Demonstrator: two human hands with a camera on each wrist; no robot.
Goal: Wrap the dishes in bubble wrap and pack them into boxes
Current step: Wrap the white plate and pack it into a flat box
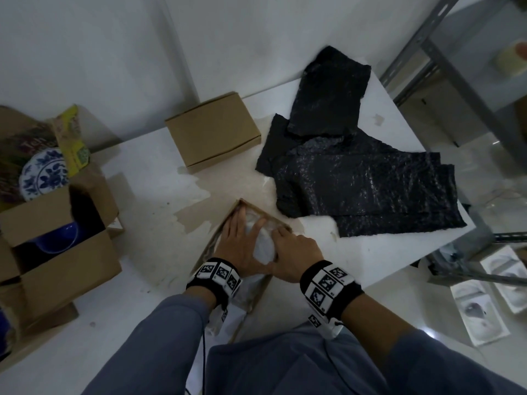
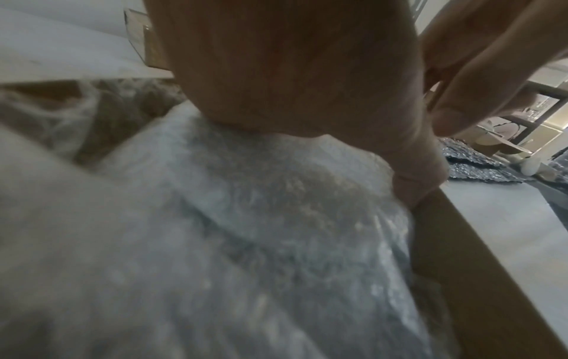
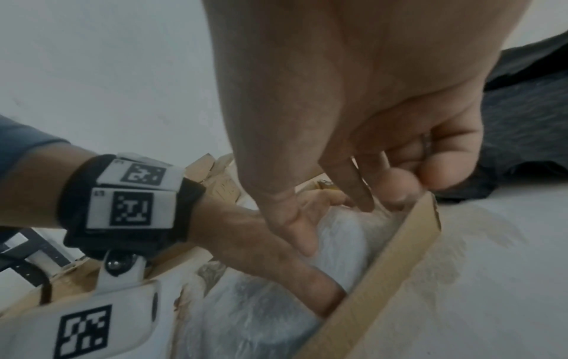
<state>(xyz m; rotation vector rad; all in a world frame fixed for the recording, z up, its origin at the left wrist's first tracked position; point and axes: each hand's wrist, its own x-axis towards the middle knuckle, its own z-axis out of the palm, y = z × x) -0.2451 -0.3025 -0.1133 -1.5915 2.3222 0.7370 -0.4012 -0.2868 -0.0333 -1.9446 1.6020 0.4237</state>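
While both hands work inside the open brown cardboard box [image 1: 281, 223] on the white tabletop [image 1: 148, 223], the left hand [image 1: 242, 246] lies with fingers spread flat on the pale bubble-wrapped bundle [image 1: 263, 249] that fills the box. The right hand [image 1: 293, 252] sits just beside it at the box's right wall [image 3: 396, 262], its fingers loosely bent with the tips touching the wrap near the cardboard edge (whether they pinch anything cannot be told). Beyond the right hand lie crumpled black bubble-wrap sheets [image 1: 356, 172]. Beyond the left hand stands a closed brown cardboard box [image 1: 212, 132]. Well to the left of the left hand, an open carton [image 1: 62, 260] holds a blue-and-white patterned plate [image 1: 42, 172].
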